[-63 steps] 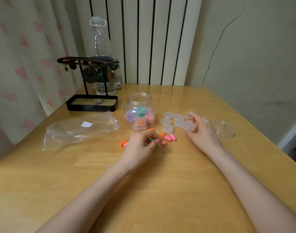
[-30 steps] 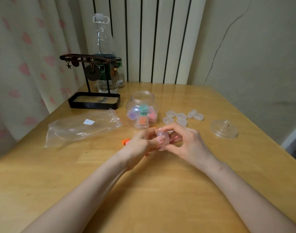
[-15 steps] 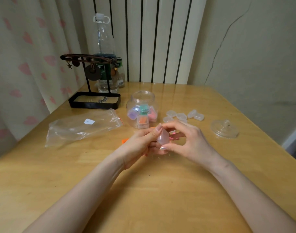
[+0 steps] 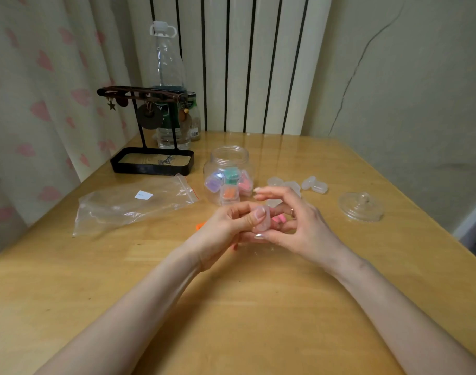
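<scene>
Both hands meet over the middle of the wooden table [image 4: 231,315], holding one small clear plastic case [image 4: 263,221] between them. My left hand [image 4: 226,228] presses its thumb on the case's front, fingers curled behind. My right hand [image 4: 299,226] pinches the case from the right and below, with the upper fingers lifted. Pink earplugs [image 4: 278,220] lie on the table behind the hands, an orange one [image 4: 200,226] to the left. An open clear jar [image 4: 228,174] with several coloured filled cases stands just beyond.
Several empty clear cases [image 4: 312,185] lie to the right of the jar. The jar's glass lid [image 4: 362,207] sits at far right. A clear zip bag [image 4: 134,204] lies left, a black jewellery stand [image 4: 150,161] and bottles [image 4: 169,85] behind it. Walls close off the back and right.
My right hand picked a clear case from the group and brought it to the left hand; both now hold it. The left thumb has shifted over the case's front.
</scene>
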A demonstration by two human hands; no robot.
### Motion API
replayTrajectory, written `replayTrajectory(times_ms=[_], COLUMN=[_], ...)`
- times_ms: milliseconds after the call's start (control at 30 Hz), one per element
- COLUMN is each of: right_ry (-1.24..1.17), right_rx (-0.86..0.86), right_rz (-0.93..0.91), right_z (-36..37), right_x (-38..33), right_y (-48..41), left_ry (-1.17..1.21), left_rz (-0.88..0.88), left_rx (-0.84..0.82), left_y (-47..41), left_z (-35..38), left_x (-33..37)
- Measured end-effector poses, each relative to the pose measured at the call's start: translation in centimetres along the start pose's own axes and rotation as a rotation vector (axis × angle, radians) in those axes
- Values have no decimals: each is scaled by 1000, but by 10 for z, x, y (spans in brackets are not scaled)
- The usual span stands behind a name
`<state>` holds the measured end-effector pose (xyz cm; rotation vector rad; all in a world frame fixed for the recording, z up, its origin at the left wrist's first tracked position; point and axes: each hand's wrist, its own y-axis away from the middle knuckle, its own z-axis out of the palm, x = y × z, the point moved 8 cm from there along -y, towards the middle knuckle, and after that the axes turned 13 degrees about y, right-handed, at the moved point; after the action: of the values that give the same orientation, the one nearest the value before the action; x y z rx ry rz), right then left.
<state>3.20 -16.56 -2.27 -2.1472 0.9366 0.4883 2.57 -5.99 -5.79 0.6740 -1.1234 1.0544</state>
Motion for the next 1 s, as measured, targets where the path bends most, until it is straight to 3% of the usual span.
replayTrajectory(times_ms=[267, 567, 800, 1000], right_ry=[179, -383, -412, -405], right_rx=[58, -165, -212, -263], right_rz=[-91, 201, 250, 259], right_z=[1, 16, 15, 23], right_x=[-3, 15, 15, 8], right_y=[3, 1, 3, 5], left_ry=[1, 125, 239, 262], left_rz=[-55, -12, -113, -110], left_rx=[17, 58, -71, -61], left_y=[-5, -4, -1, 0], left_z=[4, -4, 4, 7], left_x=[-11, -7, -9, -9])
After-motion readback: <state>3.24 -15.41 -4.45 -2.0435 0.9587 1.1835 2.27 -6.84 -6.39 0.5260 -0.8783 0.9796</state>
